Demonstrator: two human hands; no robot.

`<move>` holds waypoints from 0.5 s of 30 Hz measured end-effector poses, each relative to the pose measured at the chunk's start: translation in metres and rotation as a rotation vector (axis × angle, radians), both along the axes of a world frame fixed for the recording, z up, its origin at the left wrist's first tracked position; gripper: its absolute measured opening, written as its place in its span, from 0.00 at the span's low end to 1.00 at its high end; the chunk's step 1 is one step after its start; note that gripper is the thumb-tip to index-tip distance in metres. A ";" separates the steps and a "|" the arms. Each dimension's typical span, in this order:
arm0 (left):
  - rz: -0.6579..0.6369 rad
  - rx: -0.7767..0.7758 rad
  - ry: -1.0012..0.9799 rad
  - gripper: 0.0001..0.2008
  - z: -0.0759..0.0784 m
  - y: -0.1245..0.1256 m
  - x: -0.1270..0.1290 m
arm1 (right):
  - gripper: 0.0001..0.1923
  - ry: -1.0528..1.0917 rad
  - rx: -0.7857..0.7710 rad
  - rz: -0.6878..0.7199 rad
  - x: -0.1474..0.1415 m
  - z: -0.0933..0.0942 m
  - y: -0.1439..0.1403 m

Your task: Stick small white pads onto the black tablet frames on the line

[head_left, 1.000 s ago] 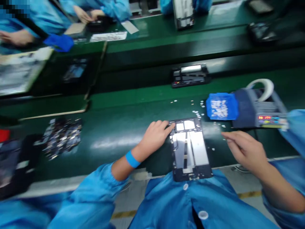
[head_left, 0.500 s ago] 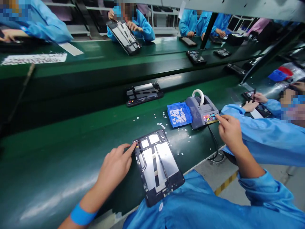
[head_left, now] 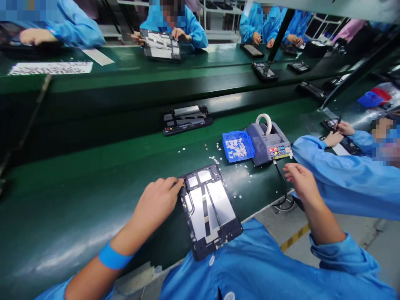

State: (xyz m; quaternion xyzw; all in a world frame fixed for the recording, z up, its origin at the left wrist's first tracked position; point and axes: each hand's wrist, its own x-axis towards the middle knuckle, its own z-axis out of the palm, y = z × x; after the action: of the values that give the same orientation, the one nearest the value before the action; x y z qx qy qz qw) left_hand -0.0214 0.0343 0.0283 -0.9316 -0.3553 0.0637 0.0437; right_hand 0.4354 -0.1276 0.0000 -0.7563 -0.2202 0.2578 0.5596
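Note:
A tablet (head_left: 213,206) without its cover, silver battery cells and dark boards showing, rests at the green bench's front edge against my blue clothing. My left hand (head_left: 161,198) has its bent fingers closed at the tablet's upper left corner; the fingertips touch there. To the right, my right hand (head_left: 301,181) hovers with loosely bent fingers, nothing visible in them. It is just below the front of a grey tape dispenser (head_left: 268,143), apart from it. A short white tape end (head_left: 291,154) sticks out of the dispenser, which carries a white tape roll (head_left: 265,121).
A blue tray (head_left: 238,159) of small white pieces adjoins the dispenser; more pieces (head_left: 215,159) are scattered on the bench. Another opened tablet (head_left: 187,119) lies farther back. A co-worker's sleeve (head_left: 337,175) reaches in at right. A black cable (head_left: 282,179) runs off the edge.
My right hand has drawn back and down from the dispenser's button panel, its pointing finger now bent. My left fingers have bunched at the tablet's corner. A tape end now shows at the dispenser.

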 end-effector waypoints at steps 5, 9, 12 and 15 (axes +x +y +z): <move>0.030 0.054 -0.190 0.20 -0.007 0.004 -0.010 | 0.25 0.334 0.054 0.068 -0.019 -0.025 0.027; 0.040 0.074 -0.354 0.19 -0.009 -0.005 -0.020 | 0.26 0.391 0.105 0.031 -0.023 -0.025 0.040; 0.120 0.007 -0.517 0.18 -0.007 -0.018 -0.025 | 0.26 0.400 0.093 0.054 -0.042 -0.020 0.034; 0.222 -0.200 -0.734 0.17 0.001 -0.035 -0.015 | 0.23 0.423 0.037 0.183 -0.086 -0.013 0.029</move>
State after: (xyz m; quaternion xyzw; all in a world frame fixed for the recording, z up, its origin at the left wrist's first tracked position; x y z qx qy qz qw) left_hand -0.0362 -0.0004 0.0288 -0.8481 -0.4378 -0.2349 -0.1841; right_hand 0.3491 -0.0987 -0.0131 -0.6519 -0.1703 0.4561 0.5814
